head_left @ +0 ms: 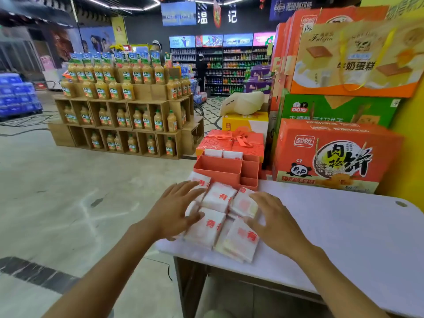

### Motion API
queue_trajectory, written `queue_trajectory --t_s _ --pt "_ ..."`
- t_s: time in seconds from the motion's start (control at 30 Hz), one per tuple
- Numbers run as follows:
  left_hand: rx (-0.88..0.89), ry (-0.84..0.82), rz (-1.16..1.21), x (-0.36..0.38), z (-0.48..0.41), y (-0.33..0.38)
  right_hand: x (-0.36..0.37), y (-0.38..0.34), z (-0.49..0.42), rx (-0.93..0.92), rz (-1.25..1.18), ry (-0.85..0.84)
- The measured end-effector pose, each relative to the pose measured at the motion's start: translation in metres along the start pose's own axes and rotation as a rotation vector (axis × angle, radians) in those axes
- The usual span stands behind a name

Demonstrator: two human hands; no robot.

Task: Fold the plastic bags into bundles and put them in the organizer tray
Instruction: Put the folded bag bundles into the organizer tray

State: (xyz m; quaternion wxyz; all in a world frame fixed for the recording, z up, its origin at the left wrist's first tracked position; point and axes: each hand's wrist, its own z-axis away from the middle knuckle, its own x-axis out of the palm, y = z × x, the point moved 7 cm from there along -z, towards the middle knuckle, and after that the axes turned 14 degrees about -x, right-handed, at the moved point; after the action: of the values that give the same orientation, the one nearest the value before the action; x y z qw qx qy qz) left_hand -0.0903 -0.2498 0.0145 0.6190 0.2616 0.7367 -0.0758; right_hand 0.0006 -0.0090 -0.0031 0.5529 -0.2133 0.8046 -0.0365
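In the middle of the frame we count six folded bag bundles (pixel 219 196) lying loose on the white table (pixel 344 226), with perhaps a seventh hidden under the hands. They lie flat in two rough rows. Their long sides run from the table's near edge up toward the orange tray (pixel 218 169) just above them, leaning slightly right. Two more stand upright in the tray's rear compartment. Our left hand (pixel 176 208) and right hand (pixel 274 220) flank the pile, fingers spread and relaxed, touching its outer bundles without gripping any.

Shop: stacked juice bottles (pixel 119 88), drink shelves (pixel 231 70)
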Motion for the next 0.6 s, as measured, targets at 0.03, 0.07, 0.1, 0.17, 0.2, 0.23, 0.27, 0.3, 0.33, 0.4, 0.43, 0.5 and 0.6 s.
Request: queue_trajectory --t_s 0.03,0.07,0.1,0.17,0.2,0.23,0.27,0.3,0.33,0.4,0.43,0.5,0.6 --pt "-0.007 -0.024 -0.001 0.006 0.010 0.003 0.004 -0.006 0.006 -0.006 -0.018 -0.020" --pt "-0.013 -0.045 -0.004 0.012 0.019 0.005 0.008 -0.011 0.012 -0.008 -0.028 -0.040" --pt "-0.018 -0.059 -0.014 0.019 0.026 0.006 0.012 -0.015 0.016 -0.007 -0.028 -0.057" --pt "-0.026 -0.052 -0.060 0.032 0.037 0.003 0.020 -0.024 0.021 -0.021 -0.009 -0.091" --pt "-0.027 -0.033 -0.090 0.038 0.042 0.000 0.025 -0.029 0.024 -0.036 0.003 -0.102" --pt "-0.030 -0.020 -0.120 0.045 0.044 -0.003 0.030 -0.032 0.025 -0.050 0.018 -0.111" --pt "-0.045 -0.024 -0.140 0.052 0.046 -0.005 0.036 -0.034 0.027 -0.059 0.040 -0.130" --pt "-0.063 -0.038 -0.146 0.058 0.047 -0.007 0.042 -0.035 0.027 -0.069 0.070 -0.152" --pt "-0.076 -0.058 -0.142 0.063 0.048 -0.008 0.049 -0.035 0.027 -0.076 0.102 -0.175" --pt "-0.088 -0.101 -0.123 0.071 0.049 -0.008 0.064 -0.031 0.029 -0.071 0.145 -0.226" --pt "-0.087 -0.107 -0.113 0.075 0.050 -0.009 0.071 -0.028 0.030 -0.059 0.148 -0.252" --pt "-0.082 -0.096 -0.099 0.082 0.051 -0.010 0.084 -0.023 0.033 -0.038 0.136 -0.291" --pt "-0.081 -0.049 -0.073 0.091 0.051 -0.016 0.092 -0.019 0.037 -0.041 0.131 -0.274"
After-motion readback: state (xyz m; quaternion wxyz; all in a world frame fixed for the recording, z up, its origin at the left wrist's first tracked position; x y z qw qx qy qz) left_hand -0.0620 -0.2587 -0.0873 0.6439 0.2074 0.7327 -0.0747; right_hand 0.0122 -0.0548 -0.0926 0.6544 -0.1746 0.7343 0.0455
